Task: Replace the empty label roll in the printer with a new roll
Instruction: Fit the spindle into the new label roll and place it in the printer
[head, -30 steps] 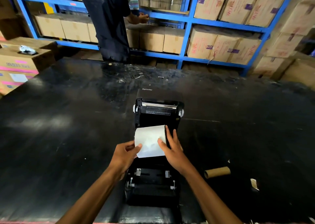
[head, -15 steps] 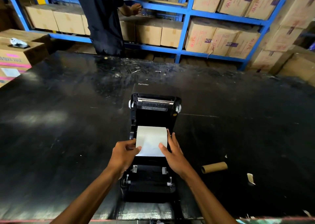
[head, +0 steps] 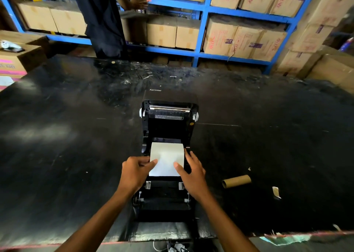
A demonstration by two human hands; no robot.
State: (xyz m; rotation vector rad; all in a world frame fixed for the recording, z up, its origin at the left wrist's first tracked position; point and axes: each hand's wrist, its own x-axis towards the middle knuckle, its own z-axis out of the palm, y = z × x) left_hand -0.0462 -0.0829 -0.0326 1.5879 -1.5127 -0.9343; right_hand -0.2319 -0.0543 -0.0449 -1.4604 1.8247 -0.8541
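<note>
A black label printer sits open on the black table, its lid tipped back away from me. A white label roll rests in the printer's roll bay. My left hand grips the roll's left end, thumb laid on the paper. My right hand grips the right end, thumb also on the paper. A bare brown cardboard core lies on the table to the right of the printer.
The table is wide, black and scuffed. A small paper scrap lies near the core. A person in dark clothes stands at the far edge by blue shelves of cartons. More cartons stand at the left.
Both hands have lowered the white roll from above the printer down into the roll bay and squared it up. The person at the shelves has shifted an arm.
</note>
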